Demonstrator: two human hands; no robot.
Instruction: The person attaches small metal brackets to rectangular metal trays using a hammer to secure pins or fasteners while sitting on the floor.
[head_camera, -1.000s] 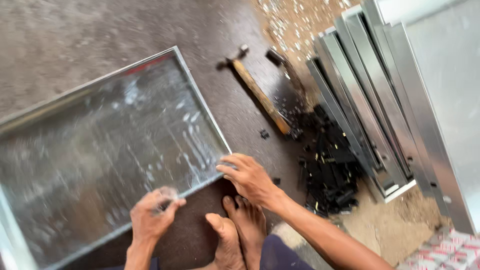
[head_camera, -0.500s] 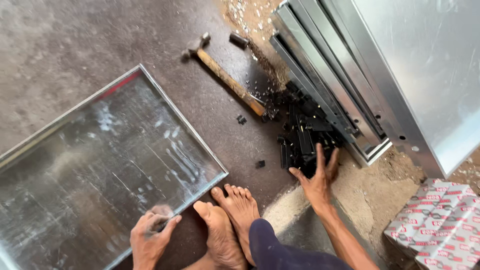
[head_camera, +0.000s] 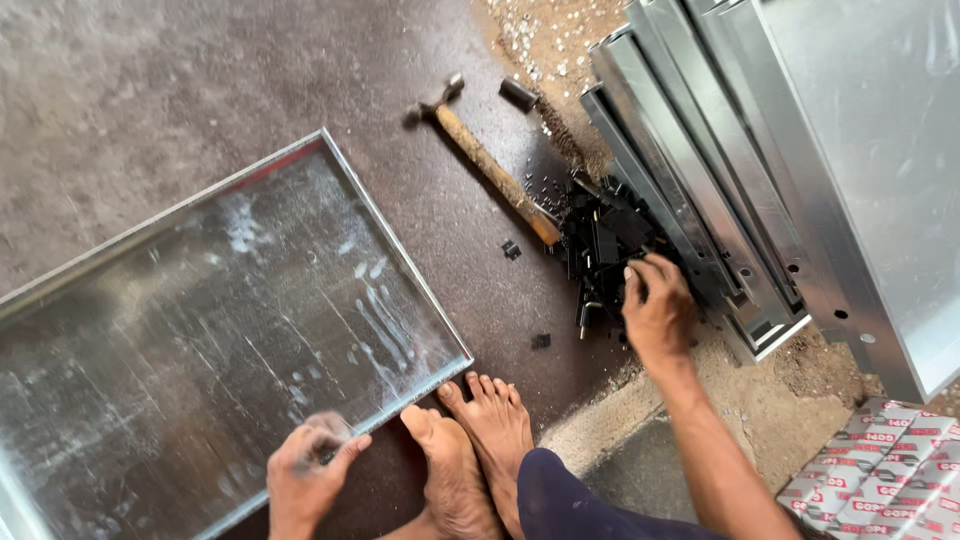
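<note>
A shallow metal tray lies flat on the dark floor; the left hand pinches its near edge, fingers curled over the rim; two bare feet rest beside that corner; a wooden-handled hammer lies beyond; the right hand, fingers bent, reaches into a pile of small black clips against stacked metal frames.

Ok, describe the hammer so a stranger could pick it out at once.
Start at the big shiny metal tray on the dark floor. Just past its far right corner lies the hammer, slanted, its dark metal head pointing away from the person and its handle end reaching the pile of small black clips. It alone has a long, pale wooden handle.
</note>
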